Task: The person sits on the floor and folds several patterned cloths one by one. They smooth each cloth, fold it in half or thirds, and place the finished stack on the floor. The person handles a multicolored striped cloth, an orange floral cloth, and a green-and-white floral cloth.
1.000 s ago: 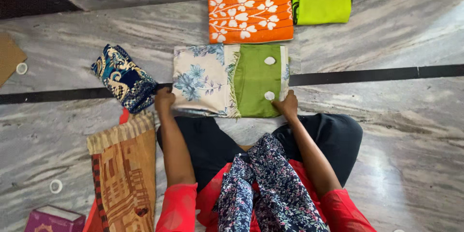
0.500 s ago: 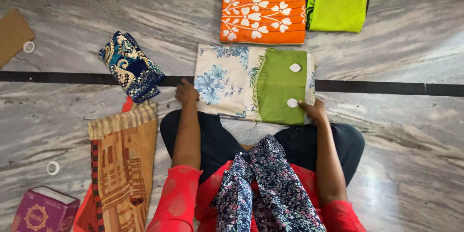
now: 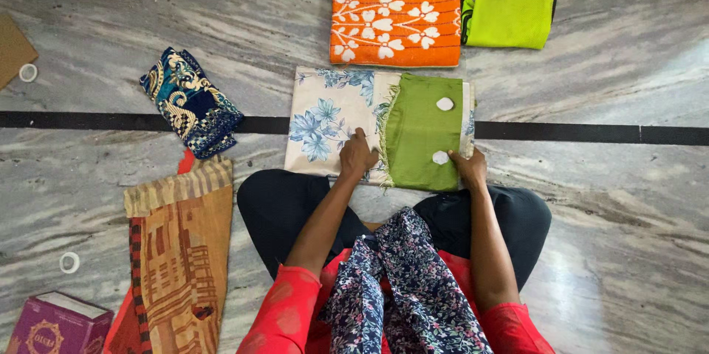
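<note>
head view looks straight down at a grey marble floor (image 3: 613, 59) where we sit cross-legged, a dark stripe running across it. around us lie several cloths: a folded orange cloth with white flowers (image 3: 395, 24) at the far edge, a folded lime green cloth (image 3: 509, 13) just beside it on its right, a dark blue patterned bundle (image 3: 190, 101) off to our left, and a brown checked cloth (image 3: 181, 258) spread along our left knee. a purple box (image 3: 55, 324) sits at the lower left corner, with a small white ring (image 3: 69, 262) near it and another ring (image 3: 28, 72) further up by a piece of brown card. a dark floral scarf (image 3: 402, 287) hangs down over our lap. nothing stands between our hands and the cloth in front of us.

that folded cloth (image 3: 332, 114) lies flat on the floor just past our knees, across the dark stripe and close under the orange one. its left part is cream with blue flowers; its right part is plain green with a fringed edge down the middle and two small white patches. our left hand (image 3: 358, 156) rests on the near edge at the cream part, close to the fringe, fingers curled down and pressing on the fabric. our right hand (image 3: 470, 169) rests on the near right corner beside the lower white patch, fingers bent onto the cloth; we cannot tell whether either grip pinches the fabric or only presses it.
</note>
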